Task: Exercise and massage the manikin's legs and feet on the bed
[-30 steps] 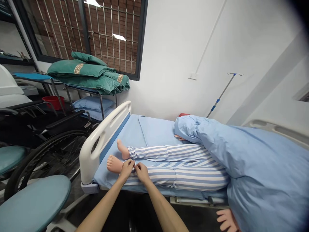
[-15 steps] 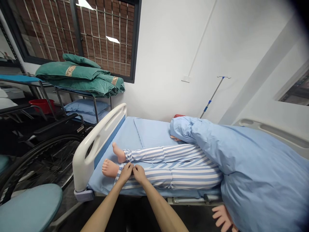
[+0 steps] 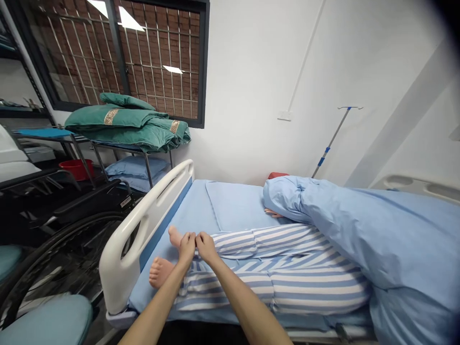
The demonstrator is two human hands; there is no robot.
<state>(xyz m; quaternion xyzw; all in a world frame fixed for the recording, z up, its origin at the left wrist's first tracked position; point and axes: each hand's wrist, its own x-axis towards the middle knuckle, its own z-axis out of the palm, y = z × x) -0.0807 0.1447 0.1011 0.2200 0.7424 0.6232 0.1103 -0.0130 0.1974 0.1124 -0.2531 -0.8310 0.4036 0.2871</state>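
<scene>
Two hands [image 3: 187,248] [image 3: 206,247], far striped trouser leg [image 3: 255,241] apparently beneath fingertips, foot [image 3: 174,236] alongside.

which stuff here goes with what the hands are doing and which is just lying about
In use:
- left hand and right hand, at the far trouser cuff
- striped trousers
- bed

Apparently just around:
- wheelchair
- green bedding
- red bucket
- stool

Trousers [image 3: 316,290] — matt cloth; footboard [image 3: 152,216] — smooth, glossy plastic.
</scene>
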